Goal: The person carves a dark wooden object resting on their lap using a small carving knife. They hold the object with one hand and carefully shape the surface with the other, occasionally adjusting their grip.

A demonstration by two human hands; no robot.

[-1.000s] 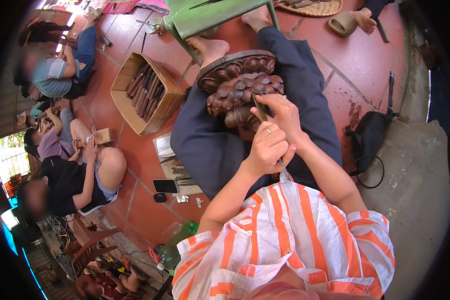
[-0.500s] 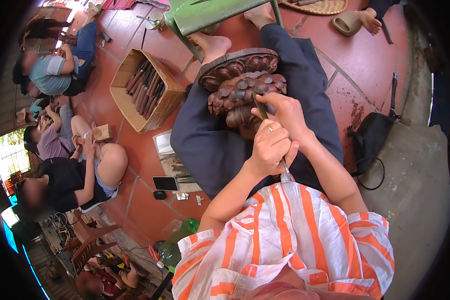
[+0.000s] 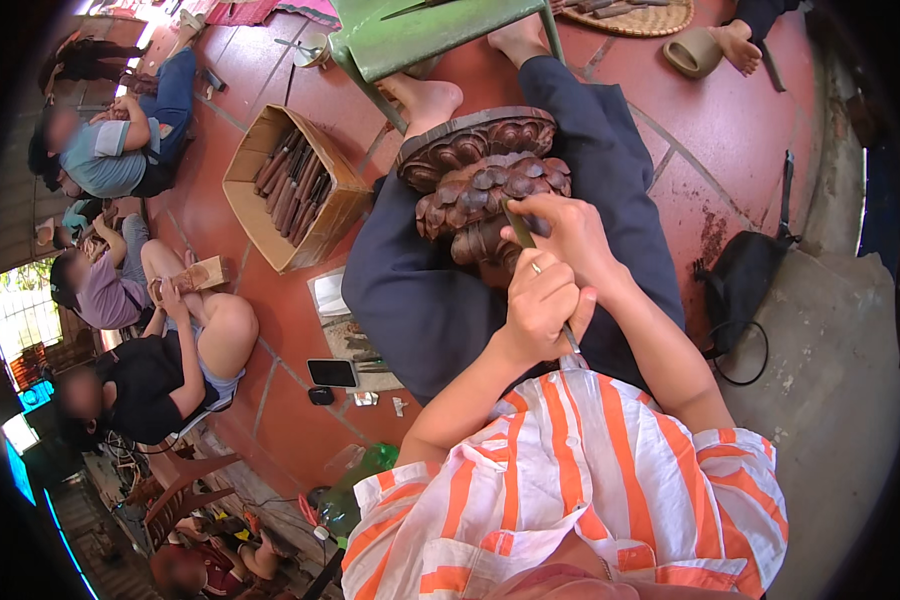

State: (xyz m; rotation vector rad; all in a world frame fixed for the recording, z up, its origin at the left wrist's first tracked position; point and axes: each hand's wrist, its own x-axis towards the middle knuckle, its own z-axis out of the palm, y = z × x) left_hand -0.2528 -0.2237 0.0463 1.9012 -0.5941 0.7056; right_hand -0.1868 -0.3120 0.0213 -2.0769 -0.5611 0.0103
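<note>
A dark brown wooden carving [image 3: 490, 185] with rows of rounded petals rests between my legs, its broad round rim at the far end. My left hand [image 3: 542, 305] is wrapped around a slim carving chisel [image 3: 519, 227], and its lower end sticks out below my fist toward my shirt. Farther along the tool, my right hand [image 3: 570, 235] is closed on the part near the tip, fingers pressed by the petals. The tip meets the carving's near right side. Part of the chisel is hidden by my fingers.
To the left stands an open cardboard box [image 3: 340, 215] of wooden-handled tools. A green stool [image 3: 440, 40] is ahead. A phone [image 3: 332, 373] lies on the floor at left, and a black bag [image 3: 745, 285] at right. Several people sit along the left, one holding a wooden block [image 3: 202, 275].
The chisel has turned slightly, showing more of its flat face, while both hands stay closed on it. At left, the person in black has shifted and tilted the wooden block.
</note>
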